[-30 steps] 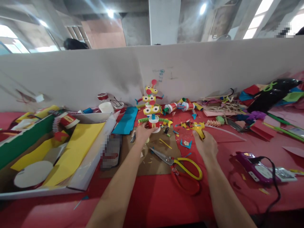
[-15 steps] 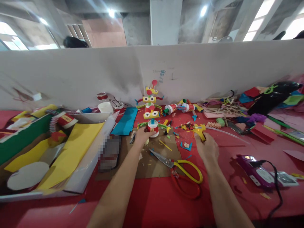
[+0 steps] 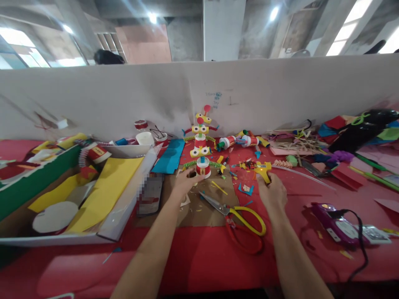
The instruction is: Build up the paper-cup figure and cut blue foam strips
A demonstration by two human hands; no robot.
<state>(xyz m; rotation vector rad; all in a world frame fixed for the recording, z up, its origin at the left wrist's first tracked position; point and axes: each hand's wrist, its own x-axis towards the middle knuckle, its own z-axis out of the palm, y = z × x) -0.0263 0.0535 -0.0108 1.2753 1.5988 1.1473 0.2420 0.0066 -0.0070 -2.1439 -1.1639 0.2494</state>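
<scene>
My left hand [image 3: 184, 182] is at the near left of a paper-cup figure [image 3: 203, 169], its fingers apart and the thumb close to the red and white cup. The figure stands upright, with a yellow tube head bearing eyes and green folded-paper arms. In my right hand [image 3: 273, 192] is a yellow glue gun [image 3: 263, 171], its nozzle pointing left over paper scraps. Between my arms lies a pair of scissors [image 3: 226, 211] with one yellow and one red handle, partly on a brown cardboard sheet [image 3: 215, 218].
Behind stand more cup figures [image 3: 200, 132], with others lying [image 3: 229, 142] to their right. At left are a box [image 3: 107, 236] with yellow paper and blue sheets [image 3: 171, 155]. A purple device [image 3: 336, 228] with a black cable sits at right. A white partition [image 3: 140, 95] bounds the back.
My left hand has loosened from the cup and drawn slightly down and away. My right hand stays around the glue gun. The whole view has shifted a little.
</scene>
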